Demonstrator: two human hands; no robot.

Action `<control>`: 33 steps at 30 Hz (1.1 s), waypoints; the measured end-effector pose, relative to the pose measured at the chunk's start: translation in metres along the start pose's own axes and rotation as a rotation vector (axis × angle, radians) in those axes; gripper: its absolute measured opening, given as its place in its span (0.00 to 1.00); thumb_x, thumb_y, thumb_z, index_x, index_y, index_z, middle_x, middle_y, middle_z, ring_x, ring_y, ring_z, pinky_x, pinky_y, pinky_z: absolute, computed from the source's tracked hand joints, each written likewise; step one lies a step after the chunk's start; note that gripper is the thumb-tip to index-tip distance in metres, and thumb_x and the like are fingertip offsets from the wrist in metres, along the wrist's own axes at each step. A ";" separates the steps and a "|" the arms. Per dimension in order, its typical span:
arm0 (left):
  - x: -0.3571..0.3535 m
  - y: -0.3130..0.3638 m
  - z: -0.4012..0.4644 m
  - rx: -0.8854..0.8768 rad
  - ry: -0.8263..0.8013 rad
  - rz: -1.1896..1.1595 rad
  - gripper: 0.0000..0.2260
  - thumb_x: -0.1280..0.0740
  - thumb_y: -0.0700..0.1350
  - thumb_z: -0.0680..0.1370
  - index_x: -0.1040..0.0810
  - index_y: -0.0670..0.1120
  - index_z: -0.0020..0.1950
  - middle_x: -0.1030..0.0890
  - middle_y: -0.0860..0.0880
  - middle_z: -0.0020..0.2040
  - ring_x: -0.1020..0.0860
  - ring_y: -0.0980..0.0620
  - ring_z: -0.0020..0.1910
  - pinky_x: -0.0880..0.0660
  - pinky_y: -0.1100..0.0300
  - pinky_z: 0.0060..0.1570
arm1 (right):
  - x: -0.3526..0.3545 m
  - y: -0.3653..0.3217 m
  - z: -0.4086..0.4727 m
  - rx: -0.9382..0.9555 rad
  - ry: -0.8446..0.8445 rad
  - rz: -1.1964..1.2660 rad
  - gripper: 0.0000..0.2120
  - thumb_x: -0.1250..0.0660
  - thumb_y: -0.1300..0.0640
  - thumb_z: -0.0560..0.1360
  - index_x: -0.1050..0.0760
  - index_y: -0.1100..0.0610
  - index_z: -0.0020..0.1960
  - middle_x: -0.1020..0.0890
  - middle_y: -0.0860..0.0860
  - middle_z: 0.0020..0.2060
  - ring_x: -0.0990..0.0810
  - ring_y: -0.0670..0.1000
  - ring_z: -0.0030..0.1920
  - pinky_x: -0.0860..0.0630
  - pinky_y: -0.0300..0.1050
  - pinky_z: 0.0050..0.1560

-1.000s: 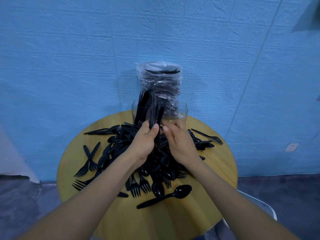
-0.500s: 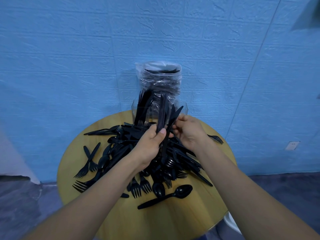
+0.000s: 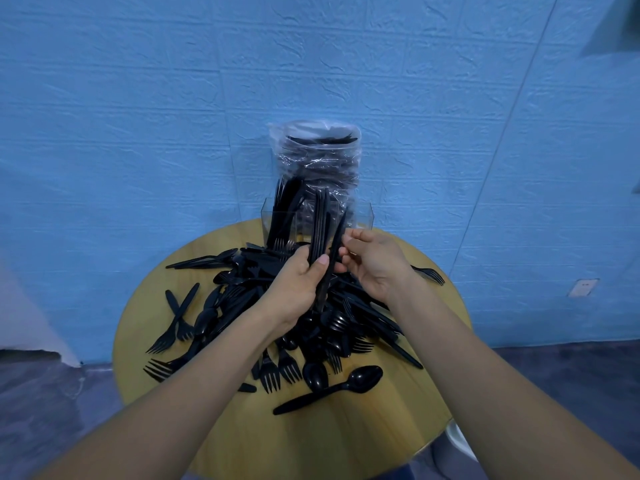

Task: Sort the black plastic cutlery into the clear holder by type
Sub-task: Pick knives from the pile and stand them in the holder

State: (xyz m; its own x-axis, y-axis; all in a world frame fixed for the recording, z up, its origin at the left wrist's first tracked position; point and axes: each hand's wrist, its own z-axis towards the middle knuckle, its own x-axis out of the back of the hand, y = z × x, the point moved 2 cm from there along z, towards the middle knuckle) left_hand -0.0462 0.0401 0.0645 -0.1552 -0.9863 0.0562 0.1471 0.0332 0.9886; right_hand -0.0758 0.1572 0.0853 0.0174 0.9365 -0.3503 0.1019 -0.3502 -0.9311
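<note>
Black plastic knives [image 3: 320, 230] stand bunched in the left hand [image 3: 298, 285], its grip curled round them; the right hand [image 3: 375, 261] pinches one more knife [image 3: 334, 251] against the bunch. Likely risk: slick handles fanning out and dropping into the heap [image 3: 287, 306] on the surface [image 3: 346, 427]. Holder [image 3: 363, 216]: one, partly filled. Loose pieces: too tangled to count.
</note>
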 end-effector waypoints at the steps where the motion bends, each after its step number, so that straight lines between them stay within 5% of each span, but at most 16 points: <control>1: 0.000 -0.001 0.000 0.000 -0.005 -0.001 0.07 0.46 0.41 0.83 0.30 0.43 0.57 0.22 0.51 0.40 0.28 0.63 0.26 0.31 0.68 0.27 | -0.001 -0.001 0.000 0.005 0.004 -0.005 0.11 0.43 0.68 0.80 0.27 0.61 0.42 0.25 0.53 0.30 0.28 0.45 0.29 0.26 0.33 0.26; 10: 0.000 -0.006 0.000 0.020 -0.071 0.121 0.07 0.47 0.44 0.83 0.30 0.50 0.51 0.25 0.51 0.39 0.30 0.58 0.33 0.32 0.63 0.32 | 0.002 -0.004 -0.001 0.041 0.015 -0.040 0.09 0.37 0.62 0.78 0.25 0.61 0.40 0.24 0.51 0.31 0.29 0.42 0.27 0.28 0.31 0.27; 16: 0.000 -0.007 -0.002 0.102 -0.047 -0.010 0.10 0.47 0.44 0.83 0.26 0.48 0.52 0.24 0.51 0.36 0.29 0.57 0.32 0.32 0.64 0.31 | 0.004 -0.005 0.001 0.152 0.063 -0.095 0.09 0.37 0.64 0.78 0.26 0.59 0.40 0.26 0.51 0.32 0.29 0.44 0.29 0.28 0.31 0.28; 22: -0.003 -0.006 -0.001 0.093 -0.038 -0.029 0.13 0.47 0.51 0.83 0.26 0.48 0.50 0.24 0.52 0.34 0.29 0.56 0.31 0.31 0.62 0.33 | 0.006 -0.006 0.002 0.202 0.113 -0.124 0.08 0.35 0.66 0.77 0.25 0.59 0.40 0.26 0.51 0.32 0.28 0.44 0.28 0.28 0.33 0.29; 26: -0.005 -0.008 0.000 -0.002 -0.096 0.076 0.07 0.45 0.47 0.82 0.30 0.47 0.48 0.28 0.51 0.36 0.29 0.56 0.35 0.31 0.62 0.40 | 0.007 -0.006 0.004 0.234 0.116 -0.173 0.05 0.33 0.65 0.76 0.24 0.59 0.41 0.25 0.50 0.31 0.27 0.42 0.27 0.27 0.33 0.30; 33: -0.004 -0.011 0.000 0.023 -0.169 0.237 0.07 0.48 0.46 0.83 0.36 0.47 0.47 0.31 0.50 0.37 0.31 0.55 0.35 0.29 0.63 0.37 | 0.004 -0.005 0.003 0.296 -0.002 -0.411 0.11 0.36 0.51 0.78 0.28 0.56 0.40 0.26 0.48 0.32 0.29 0.41 0.27 0.32 0.35 0.32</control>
State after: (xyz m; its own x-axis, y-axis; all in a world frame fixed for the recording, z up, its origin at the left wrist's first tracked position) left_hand -0.0475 0.0441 0.0537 -0.2797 -0.9098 0.3068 0.1768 0.2652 0.9478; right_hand -0.0788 0.1624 0.0885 0.0335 0.9981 0.0514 -0.1865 0.0568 -0.9808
